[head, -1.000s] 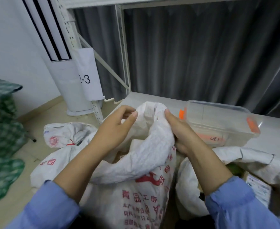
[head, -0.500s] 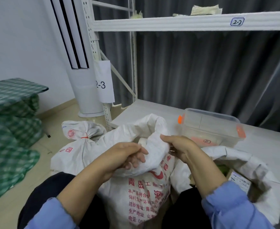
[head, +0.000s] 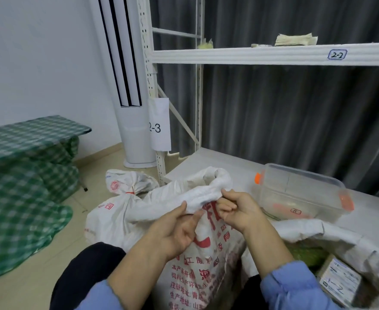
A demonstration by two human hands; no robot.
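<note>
A white woven sack [head: 197,271] with red printing stands between my knees, its top rim rolled down into a thick fold. My left hand [head: 175,229] grips the rolled rim from below, thumb on top of the fabric. My right hand [head: 237,209] pinches the same rim a little to the right, fingers curled around the fold. The sack's contents are hidden by the rolled fabric.
A clear plastic box [head: 300,193] with orange clips sits on the low white shelf [head: 206,162]. A tied white sack [head: 130,184] lies on the floor to the left. An open sack [head: 340,240] with a box inside is at the right. Green checked bedding [head: 23,175] fills the left.
Both hands have come lower and closer together, rolling the sack's rim further down. The camera has tilted up, bringing the shelf marked 2-2 into view.
</note>
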